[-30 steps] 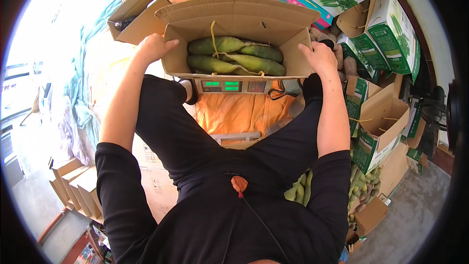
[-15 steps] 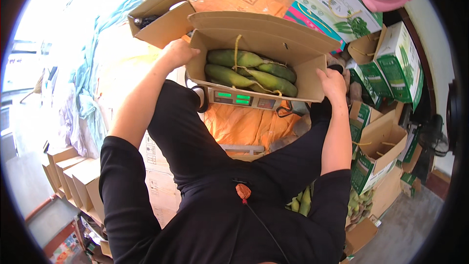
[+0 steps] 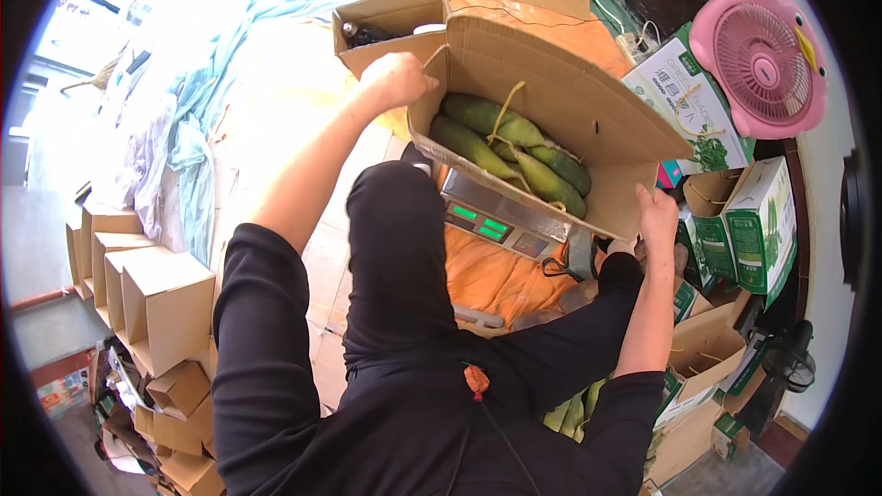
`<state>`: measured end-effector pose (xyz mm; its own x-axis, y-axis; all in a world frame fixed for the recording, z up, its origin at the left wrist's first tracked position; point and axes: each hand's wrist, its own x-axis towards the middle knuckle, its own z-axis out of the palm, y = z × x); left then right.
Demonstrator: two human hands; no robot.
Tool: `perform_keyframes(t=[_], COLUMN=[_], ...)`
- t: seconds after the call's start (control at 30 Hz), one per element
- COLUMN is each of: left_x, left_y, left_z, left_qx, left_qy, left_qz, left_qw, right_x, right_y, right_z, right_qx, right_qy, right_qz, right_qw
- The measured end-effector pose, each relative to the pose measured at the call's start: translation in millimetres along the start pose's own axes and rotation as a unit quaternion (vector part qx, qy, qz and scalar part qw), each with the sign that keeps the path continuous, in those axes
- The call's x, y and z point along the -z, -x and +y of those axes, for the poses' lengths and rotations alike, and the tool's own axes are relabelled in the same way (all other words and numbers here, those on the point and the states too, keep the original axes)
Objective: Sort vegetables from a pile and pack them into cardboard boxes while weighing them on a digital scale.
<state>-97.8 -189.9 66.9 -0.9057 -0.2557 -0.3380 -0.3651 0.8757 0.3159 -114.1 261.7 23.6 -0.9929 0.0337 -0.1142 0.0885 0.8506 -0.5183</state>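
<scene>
An open cardboard box holds several long green radishes, with a yellow cord handle hanging over them. My left hand is closed on the box's left end wall, thumb over the edge. My right hand grips the right end wall the same way. The box is tilted, its left end farther from me. Beneath it, between my legs, is a digital scale with lit green displays and part of its metal plate showing. The box's underside is hidden.
Behind the box stands a smaller open carton with dark items. At right are a pink fan, printed green-and-white boxes and a small black fan. Empty cartons line the left. More green radishes lie by my right thigh.
My hands have raised and tilted the box off the scale, so more of the scale's plate shows. The whole view has also swung, shifting the surroundings.
</scene>
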Motion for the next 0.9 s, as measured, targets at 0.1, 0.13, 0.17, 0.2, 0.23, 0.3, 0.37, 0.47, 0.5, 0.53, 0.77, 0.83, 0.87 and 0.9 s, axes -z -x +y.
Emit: perform_keyframes(t=[0.1,0.13,0.17,0.2,0.23,0.3,0.37,0.47,0.5,0.53,0.77,0.83,0.87,0.9], left_x=[8,3,-1,13,19,32,27,31,31,26,-39,-55,-69,-76], left_y=[-11,-13,-13,-1,7,38,68,127,141,151,310,344,335,360], left_z=[-46,-78,-102,-104,-111,-137,-205,-260,-274,-292,-467,-499,-481,-484], left_qx=[-0.002,0.024,0.04,-0.011,0.018,0.093,0.089,-0.003,0.042,0.094,0.073,0.097,0.315,0.3], left_qy=[0.051,0.099,0.151,0.091,0.101,0.184,0.19,-0.072,-0.067,0.028,-0.262,-0.132,-0.091,-0.11], left_qz=[0.036,0.071,0.104,0.06,0.06,0.111,0.156,0.178,0.17,0.194,0.122,0.13,0.025,0.015], left_qw=[0.998,0.992,0.982,0.994,0.993,0.972,0.965,0.981,0.982,0.976,0.955,0.978,0.944,0.948], right_x=[5,3,1,-2,-5,-18,-39,-78,-97,-116,-210,-239,-252,-259], right_y=[-11,-12,-12,-13,-16,-13,2,20,27,33,144,179,192,209], right_z=[-50,-78,-99,-108,-116,-149,-196,-227,-235,-238,-286,-279,-269,-271], right_qx=[0.049,0.068,0.08,0.076,0.113,0.159,0.182,0.263,0.277,0.277,0.358,0.331,0.314,0.308], right_qy=[0.016,0.032,0.054,0.059,0.055,0.046,0.113,0.074,0.079,0.085,0.108,0.074,0.107,0.123], right_qz=[-0.001,-0.015,-0.022,-0.021,-0.01,-0.007,-0.034,-0.056,-0.065,-0.082,-0.253,-0.296,-0.312,-0.359], right_qw=[0.999,0.997,0.995,0.995,0.992,0.986,0.976,0.96,0.955,0.953,0.892,0.893,0.89,0.872])
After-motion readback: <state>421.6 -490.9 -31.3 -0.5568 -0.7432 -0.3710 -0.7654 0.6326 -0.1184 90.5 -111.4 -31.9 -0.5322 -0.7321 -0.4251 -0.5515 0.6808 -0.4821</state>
